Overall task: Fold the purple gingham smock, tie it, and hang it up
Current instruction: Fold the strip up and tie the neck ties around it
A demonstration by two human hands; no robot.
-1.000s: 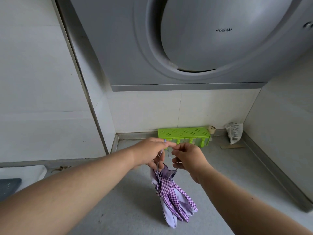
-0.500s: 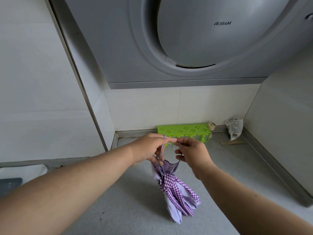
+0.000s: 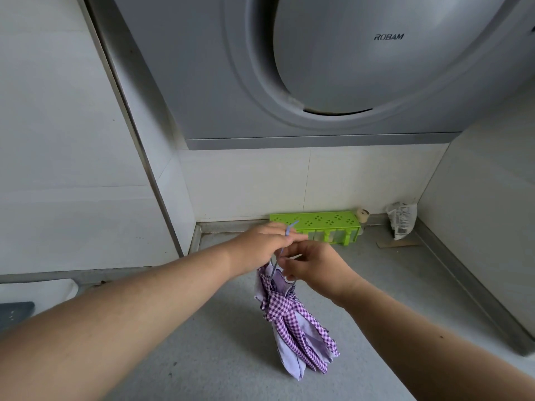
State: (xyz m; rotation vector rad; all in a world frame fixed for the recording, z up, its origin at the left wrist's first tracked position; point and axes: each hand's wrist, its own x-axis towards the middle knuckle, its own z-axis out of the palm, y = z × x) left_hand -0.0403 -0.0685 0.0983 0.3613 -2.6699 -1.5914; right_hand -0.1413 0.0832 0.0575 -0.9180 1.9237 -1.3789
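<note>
The purple gingham smock (image 3: pixel 292 325) hangs as a folded, tied bundle below both hands, above the grey counter (image 3: pixel 220 357). A thin blue-grey string (image 3: pixel 290 228) runs up from its top. My left hand (image 3: pixel 260 246) pinches the upper end of that string, which sticks up past the fingers. My right hand (image 3: pixel 314 266) sits just below and to the right, fingers curled at the string near the bundle's top. A green hook rack (image 3: pixel 315 222) stands against the back wall right behind the hands.
A grey range hood (image 3: pixel 318 68) looms overhead. White tiled walls close in at left, back and right. A crumpled packet (image 3: pixel 402 219) and a small cork-like item (image 3: pixel 363 215) lie at the back right corner. A dark object (image 3: pixel 14 314) sits at the left edge.
Both hands have crept closer to the green rack with the bundle. My right hand has dropped from level with the left to just below it, nearer the smock's top.
</note>
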